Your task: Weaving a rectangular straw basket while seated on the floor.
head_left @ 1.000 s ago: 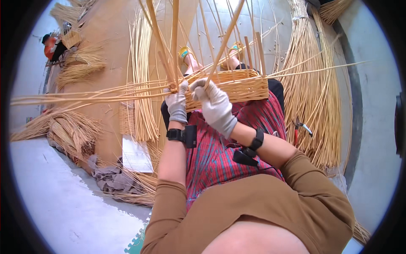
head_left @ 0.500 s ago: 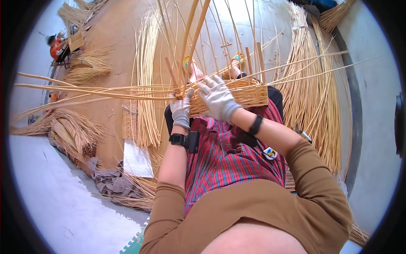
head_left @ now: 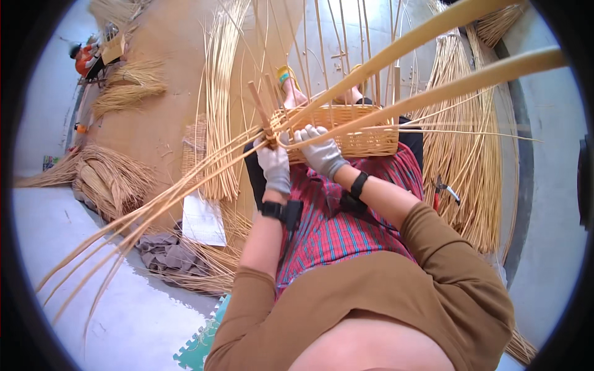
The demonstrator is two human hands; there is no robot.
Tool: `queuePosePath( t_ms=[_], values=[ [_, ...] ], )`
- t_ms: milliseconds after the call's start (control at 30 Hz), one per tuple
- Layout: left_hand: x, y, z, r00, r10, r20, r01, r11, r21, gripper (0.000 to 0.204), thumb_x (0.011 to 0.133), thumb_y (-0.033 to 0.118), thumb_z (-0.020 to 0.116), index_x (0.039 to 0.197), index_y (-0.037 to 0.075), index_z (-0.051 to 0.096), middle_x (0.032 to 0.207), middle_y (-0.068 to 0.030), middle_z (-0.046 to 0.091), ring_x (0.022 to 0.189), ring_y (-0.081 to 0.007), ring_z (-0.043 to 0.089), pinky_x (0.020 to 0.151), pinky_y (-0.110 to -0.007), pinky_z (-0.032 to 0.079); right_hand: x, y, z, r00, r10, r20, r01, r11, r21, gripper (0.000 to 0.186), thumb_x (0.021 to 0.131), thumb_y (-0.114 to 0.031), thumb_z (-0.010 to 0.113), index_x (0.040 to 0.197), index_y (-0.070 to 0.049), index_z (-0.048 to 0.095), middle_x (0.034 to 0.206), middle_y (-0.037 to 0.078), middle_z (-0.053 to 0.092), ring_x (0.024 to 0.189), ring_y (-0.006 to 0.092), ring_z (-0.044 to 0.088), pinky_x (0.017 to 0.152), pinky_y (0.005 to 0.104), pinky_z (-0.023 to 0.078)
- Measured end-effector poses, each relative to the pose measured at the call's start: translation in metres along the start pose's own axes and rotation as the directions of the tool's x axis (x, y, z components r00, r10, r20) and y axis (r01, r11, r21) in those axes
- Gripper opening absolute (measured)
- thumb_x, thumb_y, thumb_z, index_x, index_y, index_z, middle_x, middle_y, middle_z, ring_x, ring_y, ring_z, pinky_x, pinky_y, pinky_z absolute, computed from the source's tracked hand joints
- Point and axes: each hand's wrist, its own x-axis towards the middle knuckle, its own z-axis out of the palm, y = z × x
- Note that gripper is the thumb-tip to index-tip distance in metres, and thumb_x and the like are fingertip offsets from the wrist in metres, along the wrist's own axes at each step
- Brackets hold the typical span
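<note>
A half-woven wicker basket (head_left: 365, 137) lies across my lap, with upright stakes standing from it. At its left corner my gloved left hand (head_left: 273, 164) is closed round the basket and the rods gathered there. My gloved right hand (head_left: 320, 151) is beside it at the basket's near side, fingers curled on a thick wicker rod (head_left: 433, 94) that loops at the corner and runs up to the right. A second thick rod (head_left: 396, 55) lies above it. Several long rods (head_left: 154, 195) trail from the corner to the lower left. My fingertips are partly hidden.
Bundles of wicker rods lie on the floor at the right (head_left: 476, 154), ahead (head_left: 223, 93) and left (head_left: 114, 185). Pruning shears (head_left: 444, 190) are by my right thigh. A paper sheet (head_left: 203, 221) and grey cloth (head_left: 170, 253) lie left. Another person (head_left: 85, 59) sits far left.
The two thick rods have swung from upright to the right. The trailing left rods have tilted downward. My right hand has gone from lying spread on the basket to gripping a rod.
</note>
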Motion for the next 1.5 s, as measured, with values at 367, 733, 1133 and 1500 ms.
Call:
queuePosePath(
  t_ms=[367, 733, 1133, 1500],
  values=[
    [-0.004, 0.066, 0.02, 0.739, -0.215, 0.638, 0.212, 0.974, 0.082, 0.05, 0.105, 0.029, 0.053, 0.148, 0.009, 0.036, 0.138, -0.0187, 0.057, 0.071, -0.0227, 0.071, 0.053, -0.03, 0.057, -0.051, 0.077, -0.038, 0.419, 0.87, 0.26, 0.007, -0.289, 0.957, 0.037, 0.096, -0.014, 0.07, 0.129, -0.012, 0.054, 0.107, 0.005, 0.07, 0.094, 0.0166, 0.068, 0.079, 0.0306, 0.057],
    [0.032, 0.038, 0.066, 0.601, -0.475, 0.643, 0.238, 0.874, 0.424, 0.045, 0.102, 0.047, 0.056, 0.108, 0.003, 0.064, 0.082, -0.0097, 0.07, 0.059, -0.023, 0.071, 0.049, -0.035, 0.058, 0.092, 0.127, -0.063, 0.846, 0.364, -0.39, -0.183, 0.885, 0.428, 0.032, 0.095, -0.006, 0.058, 0.127, -0.006, 0.053, 0.108, 0.021, 0.067, 0.092, 0.0382, 0.067, 0.086, 0.0457, 0.054],
    [0.043, 0.062, 0.078, 0.812, -0.141, 0.566, -0.051, 0.949, 0.31, 0.051, 0.081, 0.035, 0.086, 0.112, 0.004, 0.061, 0.08, -0.0065, 0.068, 0.067, -0.0194, 0.067, 0.057, -0.033, 0.054, -0.063, 0.093, -0.029, 0.423, 0.904, -0.069, 0.316, -0.076, 0.946, 0.01, 0.109, -0.023, 0.047, 0.11, -0.013, 0.048, 0.065, 0.001, 0.051, 0.056, 0.0109, 0.052, 0.066, 0.0389, 0.058],
    [0.015, 0.085, 0.116, 0.713, -0.142, 0.686, -0.189, 0.904, 0.384, 0.047, 0.096, 0.043, 0.066, 0.12, 0.002, 0.061, 0.093, -0.0152, 0.073, 0.08, -0.0263, 0.071, 0.074, -0.038, 0.054, -0.132, 0.133, -0.065, 0.23, 0.881, 0.413, -0.109, -0.399, 0.911, 0.012, 0.095, -0.011, 0.071, 0.1, -0.011, 0.06, 0.089, 0.006, 0.072, 0.073, 0.0124, 0.069, 0.053, 0.0215, 0.053]
  ],
)
